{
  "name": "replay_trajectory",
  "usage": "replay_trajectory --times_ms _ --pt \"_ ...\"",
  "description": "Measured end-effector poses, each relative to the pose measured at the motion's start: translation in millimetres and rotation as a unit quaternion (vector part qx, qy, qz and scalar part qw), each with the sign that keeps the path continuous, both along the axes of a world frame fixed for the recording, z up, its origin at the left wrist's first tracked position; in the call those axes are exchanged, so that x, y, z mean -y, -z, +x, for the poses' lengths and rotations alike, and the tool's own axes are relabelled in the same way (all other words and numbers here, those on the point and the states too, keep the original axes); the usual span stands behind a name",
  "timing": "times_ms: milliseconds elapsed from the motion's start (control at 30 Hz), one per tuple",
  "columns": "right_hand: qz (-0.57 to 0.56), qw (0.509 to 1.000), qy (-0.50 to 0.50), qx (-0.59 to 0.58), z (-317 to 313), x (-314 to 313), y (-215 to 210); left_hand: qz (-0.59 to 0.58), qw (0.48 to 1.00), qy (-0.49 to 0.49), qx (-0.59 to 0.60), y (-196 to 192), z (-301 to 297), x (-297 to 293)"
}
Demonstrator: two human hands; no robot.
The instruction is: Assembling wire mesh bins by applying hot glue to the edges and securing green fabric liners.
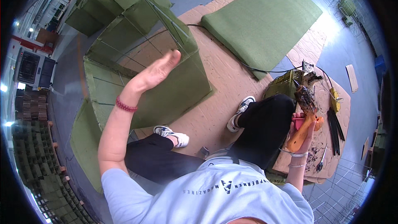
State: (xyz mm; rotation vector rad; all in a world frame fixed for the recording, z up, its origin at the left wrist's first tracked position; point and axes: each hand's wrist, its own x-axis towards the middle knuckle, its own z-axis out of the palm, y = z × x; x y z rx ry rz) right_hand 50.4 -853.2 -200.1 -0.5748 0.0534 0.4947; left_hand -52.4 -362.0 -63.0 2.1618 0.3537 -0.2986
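In my right hand (306, 135) is an orange glue gun (295, 142) with a red trigger; its nozzle end is coated in dark residue and points up and away from me. My left hand (157, 74) has its fingers stretched out, over the top of a box-shaped wire frame (108, 45) covered in green felt-like fabric (176, 93). Whether the palm touches the fabric cannot be made out. The box stands tilted in front of my left leg, its open side showing thin wires inside.
Brown cardboard (226, 74) covers the floor. A green padded sheet (265, 25) lies beyond. Near my right knee are a green crate (282, 85), a yellow socket block (335, 99), black sticks (333, 128) and scissors (321, 159). A black cable (244, 64) crosses the cardboard. Wire frames (342, 188) lie at right.
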Motion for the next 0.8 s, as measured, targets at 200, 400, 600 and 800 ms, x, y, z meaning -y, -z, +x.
replay_trajectory --times_ms 200,400,600,800 --pt "-0.040 0.998 0.048 -0.006 -2.9 8.0 -3.1 0.320 0.929 -0.069 0.175 2.2 16.7 46.7" --pt "-0.102 0.991 0.069 0.050 -9.7 21.5 -6.5 0.174 0.985 -0.014 -0.005 21.8 55.4 39.7" --pt "0.004 1.000 0.026 -0.010 -3.4 -0.1 -5.1 -0.051 0.998 0.012 0.016 34.0 31.9 -31.6" --pt "-0.086 0.995 -0.002 0.043 -7.4 -10.3 -33.6 0.276 0.859 -0.169 0.398 -15.6 8.4 14.6"
